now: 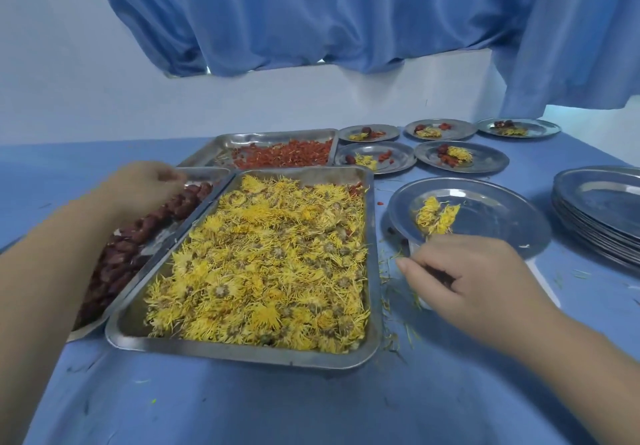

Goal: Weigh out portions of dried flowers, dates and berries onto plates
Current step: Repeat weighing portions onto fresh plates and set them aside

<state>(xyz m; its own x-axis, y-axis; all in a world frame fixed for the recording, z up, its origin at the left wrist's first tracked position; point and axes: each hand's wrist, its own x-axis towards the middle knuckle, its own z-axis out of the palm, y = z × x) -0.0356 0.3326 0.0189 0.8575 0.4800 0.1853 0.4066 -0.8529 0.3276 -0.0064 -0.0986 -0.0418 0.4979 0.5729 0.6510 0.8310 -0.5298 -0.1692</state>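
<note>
Two hands are working at once. The left hand is reaching over the far end of the dates in the left tray, with its fingers bending down onto them. It is blurry, so I cannot tell if it is pinching a date yet. The right hand is hanging just on the near side of the plate on the right, fingers loosely curling and thumb sticking out. I cannot tell if it is holding anything.

That plate seems to be sitting on a white scale, and it is carrying only a small clump of yellow flowers. So the step looks like adding dates to this portion.

To do it well, the left hand should be taking just one or two dates, not a fistful. Then it should be carrying them over the big flower tray to the plate without dropping any. The right hand should not be touching the plate, because leaning on it could be making the weight wrong.

The berries are waiting in the far tray. Five filled plates are sitting far right, and a stack of empty plates is sitting at the right edge
</note>
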